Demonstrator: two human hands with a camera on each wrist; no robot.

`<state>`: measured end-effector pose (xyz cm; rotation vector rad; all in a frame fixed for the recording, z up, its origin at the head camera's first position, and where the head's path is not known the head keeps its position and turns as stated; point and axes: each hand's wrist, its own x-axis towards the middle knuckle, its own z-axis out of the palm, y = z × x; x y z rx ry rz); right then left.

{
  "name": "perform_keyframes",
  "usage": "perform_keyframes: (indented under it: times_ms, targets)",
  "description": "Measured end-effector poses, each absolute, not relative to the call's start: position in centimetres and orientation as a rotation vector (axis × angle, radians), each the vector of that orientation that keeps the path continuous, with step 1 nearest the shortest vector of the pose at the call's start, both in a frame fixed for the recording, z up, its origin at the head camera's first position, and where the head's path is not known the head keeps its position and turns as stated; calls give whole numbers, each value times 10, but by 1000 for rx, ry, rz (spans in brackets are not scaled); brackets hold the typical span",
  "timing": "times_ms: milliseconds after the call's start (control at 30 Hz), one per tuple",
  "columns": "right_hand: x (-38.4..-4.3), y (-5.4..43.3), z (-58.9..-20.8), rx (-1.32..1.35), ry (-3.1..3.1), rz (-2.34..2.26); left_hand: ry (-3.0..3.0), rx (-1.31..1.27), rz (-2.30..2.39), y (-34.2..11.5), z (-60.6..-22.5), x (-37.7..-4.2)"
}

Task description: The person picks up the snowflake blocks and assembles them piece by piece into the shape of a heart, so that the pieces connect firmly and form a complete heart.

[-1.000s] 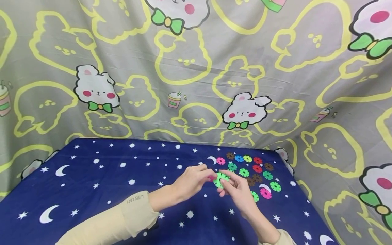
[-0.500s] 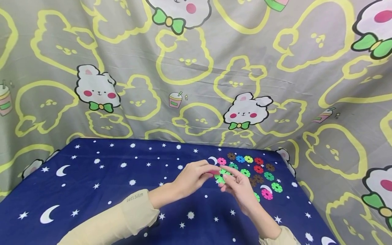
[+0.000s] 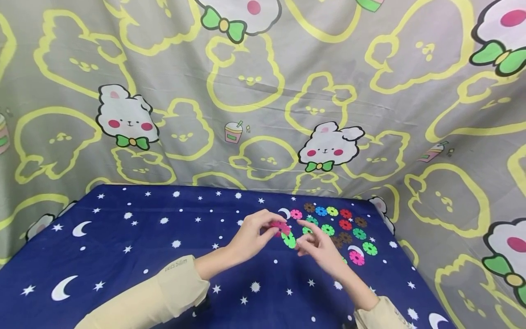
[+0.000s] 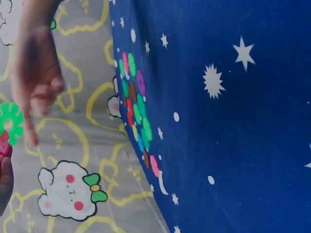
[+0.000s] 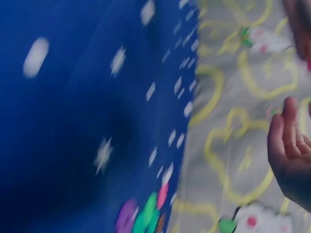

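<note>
"Pink notched plastic disc [image 3: 283, 227]: who holds it?"
"The left hand [image 3: 255, 230], above the navy starry table [image 3: 164, 265], green notched plastic disc [image 3: 289, 240] touching it."
"Right hand [image 3: 321, 246]?"
"No longer pinching the green one, fingers parted; they seem joined."

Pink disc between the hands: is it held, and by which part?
The left hand pinches the pink disc by the edge nearest that hand; the right hand isn't gripping it.

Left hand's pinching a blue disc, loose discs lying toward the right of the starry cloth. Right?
One slip: the left hand pinches a pink disc, not blue; the head view shows it. Loose discs do lie toward the right of the starry cloth.
</note>
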<state>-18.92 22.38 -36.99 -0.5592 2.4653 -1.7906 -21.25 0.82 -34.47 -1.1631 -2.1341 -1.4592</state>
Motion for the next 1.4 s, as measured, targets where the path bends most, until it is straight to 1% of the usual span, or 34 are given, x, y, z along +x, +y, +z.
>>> perform_keyframes:
  times_ms: [133,333,400,600,700,767,933,967,1100,1267,1400]
  targets:
    - [-203,248,-383,-554,2761,-1421,-2221,-1094,-1508,4,-345,-214]
    - [-215,278,-400,-595,2866,-858,-2264,-1100,-1562,0,-349,-215]
    - [-216,283,-405,-576,2880,-733,-2270,-1101,-1583,0,-351,-215]
    - [-218,290,-417,-376,2919,-497,-2289,-1073,-1634,2,-354,-217]
    - [-220,292,-423,-349,2945,-441,-2305,-1056,-1665,3,-353,-216]
    - [-221,294,-426,-355,2961,-463,-2323,-1042,-1679,2,-343,-209]
    - [-222,299,-425,-468,2935,-709,-2353,-1003,-1667,2,-342,-207]
    - [-222,299,-423,-495,2912,-770,-2347,-1001,-1664,2,-347,-211]
    - [-222,291,-412,-526,2801,-1021,-2343,-979,-1635,1,-352,-214]
    - [-220,275,-394,-473,2653,-1355,-2345,-955,-1620,1,-352,-212]
    - [-214,263,-381,-490,2566,-1523,-2337,-942,-1584,0,-352,-212]
